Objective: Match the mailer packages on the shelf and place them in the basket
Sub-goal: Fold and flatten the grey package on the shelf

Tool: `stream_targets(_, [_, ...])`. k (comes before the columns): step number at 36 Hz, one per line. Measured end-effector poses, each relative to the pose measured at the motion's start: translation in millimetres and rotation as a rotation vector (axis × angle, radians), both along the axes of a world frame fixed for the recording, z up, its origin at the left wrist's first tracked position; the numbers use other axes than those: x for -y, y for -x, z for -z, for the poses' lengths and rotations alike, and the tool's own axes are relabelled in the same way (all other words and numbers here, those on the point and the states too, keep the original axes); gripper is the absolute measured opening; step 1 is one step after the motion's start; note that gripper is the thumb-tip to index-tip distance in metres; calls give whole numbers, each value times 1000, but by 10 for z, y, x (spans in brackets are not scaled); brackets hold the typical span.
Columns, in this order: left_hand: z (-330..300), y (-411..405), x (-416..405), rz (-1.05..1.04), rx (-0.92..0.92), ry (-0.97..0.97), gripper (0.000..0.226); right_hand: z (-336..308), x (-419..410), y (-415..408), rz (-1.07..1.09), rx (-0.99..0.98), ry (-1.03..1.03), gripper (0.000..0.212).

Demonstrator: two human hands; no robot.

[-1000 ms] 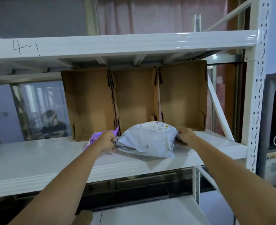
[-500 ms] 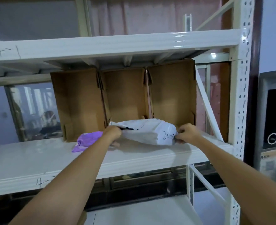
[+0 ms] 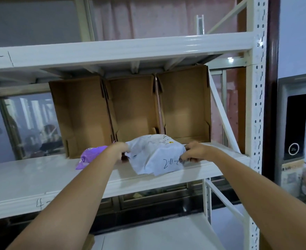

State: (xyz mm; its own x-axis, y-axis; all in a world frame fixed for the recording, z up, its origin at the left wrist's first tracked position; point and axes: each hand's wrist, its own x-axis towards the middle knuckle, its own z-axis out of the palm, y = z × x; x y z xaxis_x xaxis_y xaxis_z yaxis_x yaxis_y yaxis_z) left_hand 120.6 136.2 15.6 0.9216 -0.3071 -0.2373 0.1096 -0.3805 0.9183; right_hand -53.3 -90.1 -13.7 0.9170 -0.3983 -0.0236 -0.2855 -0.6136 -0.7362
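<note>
A white mailer bag (image 3: 154, 156), plump and crinkled, lies at the front edge of a white metal shelf (image 3: 31, 179), with its lower part drooping slightly over the lip. Black handwritten numbers run across its front face, partly covered, and a small printed label with a yellow mark sits on its top. A person holds it from both ends. The left hand (image 3: 118, 150) pinches the bag's left edge with curled fingers. The right hand (image 3: 193, 153) grips the right edge, fingers curled around the plastic. Both bare forearms reach up from the bottom of the view.

Just left of the left hand, a purple mailer bag (image 3: 89, 156) lies flat on the same shelf, partly hidden behind the wrist.

Behind the bags, three open cardboard boxes (image 3: 136, 109) stand side by side on the shelf, their openings facing forward. Another white shelf board (image 3: 112, 51) runs above them, with handwritten marks at its left end. A perforated upright post (image 3: 256, 109) frames the rack on the right.
</note>
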Motion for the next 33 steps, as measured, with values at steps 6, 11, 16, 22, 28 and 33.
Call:
stream_targets(6, [81,-219,26,-75,303,-96,41,-106,102,22,-115,-69,-89,45])
stream_targets(11, [150,-396,95,1,328,-46,43,-96,68,-26,-204,-229,-317,31])
stream_targets(16, [239,-568,174,-38,227,154,21,-65,196,-287,170,68,-418,15])
stream_targets(22, [253,-535,206,-28,212,258,31,26,126,-696,264,239,-600,32])
stream_targets(28, [198,-420,-48,-108,387,34,43,66,288,-845,554,383,-260,35])
stream_targets(33, [141,-482,-212,-50,406,111,31,20,361,-757,475,324,-443,36])
